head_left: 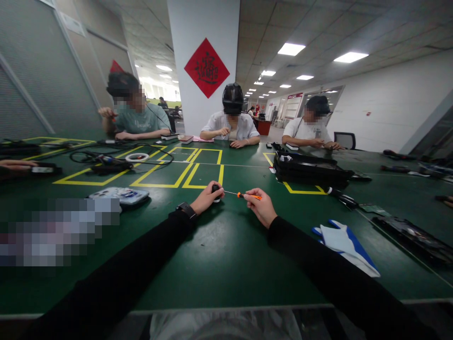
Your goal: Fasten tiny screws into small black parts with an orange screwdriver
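Over the middle of the green table (212, 245), my left hand (206, 198) is closed around a small black part with a whitish lower edge (216, 193). What kind of part it is, I cannot make out. My right hand (261, 208) pinches the orange and black handle of a slim screwdriver (242, 195). Its thin metal shaft points left and reaches the part at my left fingers. Whether the tip sits in a screw is too small to tell.
A blue and white glove (347, 243) lies right of my right forearm. Beyond it are black housings (311, 167) and an opened black device (414, 236). Left are a phone-like object (120, 195), cables and a white tape roll (137, 157). Several people sit around the table.
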Demonstrator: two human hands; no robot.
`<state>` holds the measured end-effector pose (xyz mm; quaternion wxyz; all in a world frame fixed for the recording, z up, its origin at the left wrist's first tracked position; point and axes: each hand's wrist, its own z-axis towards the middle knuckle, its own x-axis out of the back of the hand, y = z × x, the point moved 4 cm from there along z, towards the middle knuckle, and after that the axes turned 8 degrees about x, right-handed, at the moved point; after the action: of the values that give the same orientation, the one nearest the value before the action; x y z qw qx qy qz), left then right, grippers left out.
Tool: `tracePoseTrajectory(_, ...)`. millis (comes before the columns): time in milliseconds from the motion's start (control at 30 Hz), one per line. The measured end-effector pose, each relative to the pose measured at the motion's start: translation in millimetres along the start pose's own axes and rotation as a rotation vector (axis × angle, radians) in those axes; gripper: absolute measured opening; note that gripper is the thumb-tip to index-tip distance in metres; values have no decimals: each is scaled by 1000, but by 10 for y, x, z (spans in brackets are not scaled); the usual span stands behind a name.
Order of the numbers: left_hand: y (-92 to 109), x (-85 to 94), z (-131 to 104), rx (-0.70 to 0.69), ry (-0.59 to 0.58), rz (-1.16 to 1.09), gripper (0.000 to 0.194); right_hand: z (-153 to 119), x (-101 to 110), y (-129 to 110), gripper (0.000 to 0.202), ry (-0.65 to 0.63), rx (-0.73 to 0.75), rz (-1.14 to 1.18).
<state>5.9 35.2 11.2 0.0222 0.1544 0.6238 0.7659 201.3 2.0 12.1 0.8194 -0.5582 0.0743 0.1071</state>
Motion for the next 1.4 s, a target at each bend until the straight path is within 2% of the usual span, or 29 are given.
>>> tracePoseTrajectory(100, -14, -7, 8, 5, -12, -22, 28, -16, -52, 76, 22, 106, -136, 307)
tracePoseTrajectory(200, -17, -19, 11, -4, -36, -12, 28, -28, -78, 99, 24, 130, -164, 406)
tracePoseTrajectory(333, -12, -25, 11, -5, -71, -33, 29, -33, -95, 66, 27, 64, -129, 359)
tracePoseTrajectory(400, -13, -21, 12, -5, -80, -31, 30, -21, -87, 42, 19, 26, -106, 263)
tracePoseTrajectory(500, -18, -11, 14, -15, -77, -7, 29, 7, -63, 19, 21, -55, -70, 65)
tracePoseTrajectory(567, -25, -12, 16, -21, -85, 21, 29, 16, -52, 20, 18, -94, -61, 13)
tracePoseTrajectory(633, -32, -14, 18, -26, -86, 64, 30, 14, -46, 13, 11, -86, -40, 57)
tracePoseTrajectory(733, -36, -11, 21, -43, -68, 132, 32, -2, -69, -20, 11, -65, 3, 132)
tracePoseTrajectory(833, -40, -8, 25, -45, -60, 145, 32, -19, -117, -25, 15, -100, -38, 131)
tracePoseTrajectory(967, -43, -15, 23, -19, -68, 96, 29, -16, -117, 9, 28, -66, -98, 158)
tracePoseTrajectory(1100, -45, -42, 17, 19, -128, -16, 28, -5, -102, 30, 22, -36, -77, 190)
tracePoseTrajectory(1400, -30, -51, 2, 37, -159, -104, 31, 2, -91, 25, 19, -34, -60, 228)
